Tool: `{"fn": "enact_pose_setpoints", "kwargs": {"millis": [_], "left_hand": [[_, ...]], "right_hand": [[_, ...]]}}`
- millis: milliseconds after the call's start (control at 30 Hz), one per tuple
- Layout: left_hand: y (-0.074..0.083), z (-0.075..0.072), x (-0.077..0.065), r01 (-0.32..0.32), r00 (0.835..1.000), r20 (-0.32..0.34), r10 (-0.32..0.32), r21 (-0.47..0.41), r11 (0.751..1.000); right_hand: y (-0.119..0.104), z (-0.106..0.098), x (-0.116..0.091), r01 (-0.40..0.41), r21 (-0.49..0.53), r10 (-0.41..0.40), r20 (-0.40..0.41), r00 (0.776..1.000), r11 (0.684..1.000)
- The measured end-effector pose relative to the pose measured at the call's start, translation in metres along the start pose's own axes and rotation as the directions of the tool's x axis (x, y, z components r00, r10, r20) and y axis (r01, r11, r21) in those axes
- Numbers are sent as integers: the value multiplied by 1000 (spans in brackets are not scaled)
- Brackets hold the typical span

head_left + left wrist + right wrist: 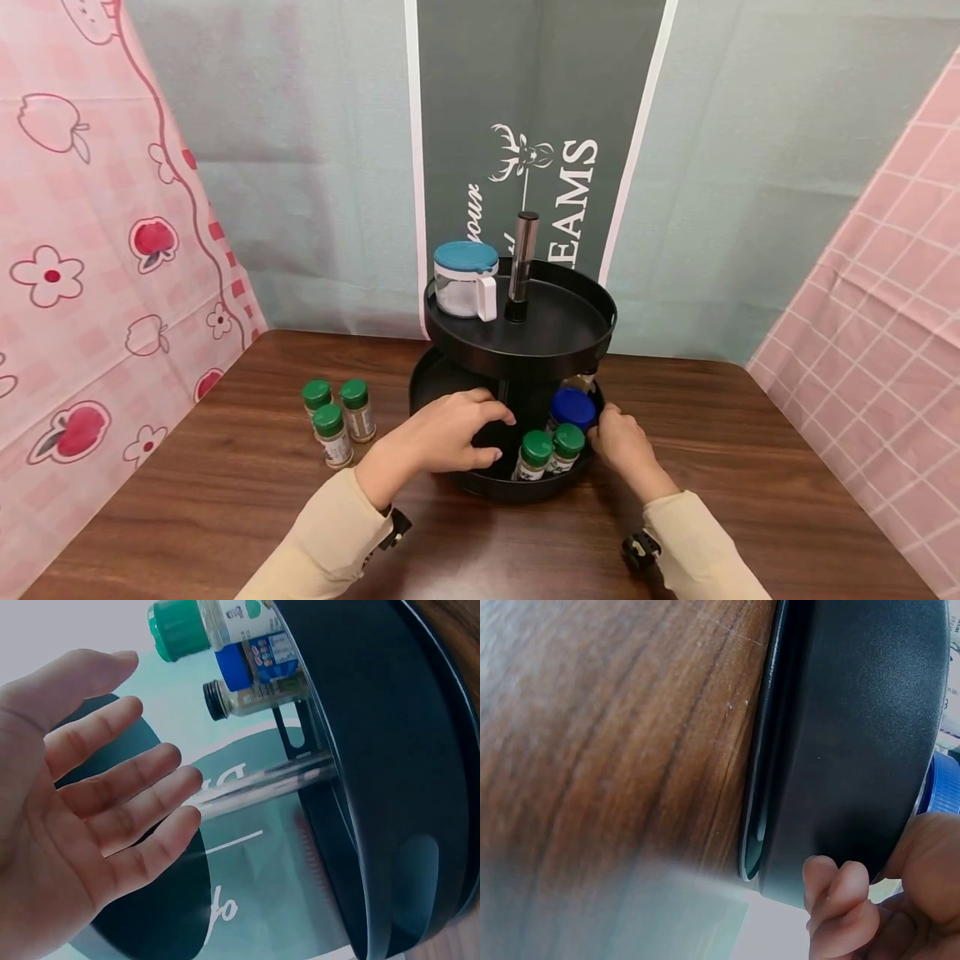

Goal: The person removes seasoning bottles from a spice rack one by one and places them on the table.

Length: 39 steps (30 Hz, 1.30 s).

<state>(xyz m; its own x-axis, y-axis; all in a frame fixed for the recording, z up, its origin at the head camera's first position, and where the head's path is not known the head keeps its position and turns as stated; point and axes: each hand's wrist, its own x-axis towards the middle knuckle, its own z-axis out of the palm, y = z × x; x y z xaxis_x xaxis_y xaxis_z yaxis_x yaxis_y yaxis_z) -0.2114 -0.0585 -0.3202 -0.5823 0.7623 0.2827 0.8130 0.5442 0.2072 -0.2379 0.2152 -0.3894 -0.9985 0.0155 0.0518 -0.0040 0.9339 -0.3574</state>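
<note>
A black two-tier round rack stands on the table. My right hand (626, 446) grips the right rim of its lower tray (487, 490), the thumb over the edge and the curled fingers outside, as the right wrist view shows. My left hand (457, 429) hovers over the lower tray's front left with fingers loosely spread and nothing held. On that tray's right side stand two green-capped spice bottles (535, 452), a blue-lidded jar (573, 408) and a black-capped bottle (259, 697). The upper tray (570, 325) bears a clear seasoning pot (459, 292) with a teal lid and white handle.
Three green-capped spice bottles (333, 437) stand close together on the wooden table (225, 483), left of the rack. A metal post (524, 258) rises through the upper tray. Grey-green cloth (322, 208) hangs behind, with pink cloths at both sides.
</note>
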Motion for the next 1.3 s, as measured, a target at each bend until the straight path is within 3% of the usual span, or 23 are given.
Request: {"fn": "enact_pose_setpoints", "kwargs": {"millis": [333, 533, 933, 1300], "left_hand": [[8, 4, 11, -23, 1000, 7, 24, -25, 999], [12, 8, 17, -70, 998, -12, 69, -50, 996], [19, 29, 24, -90, 996, 16, 92, -76, 993], [21, 42, 29, -130, 991, -9, 130, -93, 987]], "right_hand": [[-1, 0, 0, 2, -1, -2, -2, 1000, 1000], [0, -1, 0, 15, 0, -15, -32, 999, 1000], [-1, -1, 0, 15, 5, -15, -37, 999, 1000], [1, 1, 0, 7, 11, -7, -18, 1000, 1000]]}}
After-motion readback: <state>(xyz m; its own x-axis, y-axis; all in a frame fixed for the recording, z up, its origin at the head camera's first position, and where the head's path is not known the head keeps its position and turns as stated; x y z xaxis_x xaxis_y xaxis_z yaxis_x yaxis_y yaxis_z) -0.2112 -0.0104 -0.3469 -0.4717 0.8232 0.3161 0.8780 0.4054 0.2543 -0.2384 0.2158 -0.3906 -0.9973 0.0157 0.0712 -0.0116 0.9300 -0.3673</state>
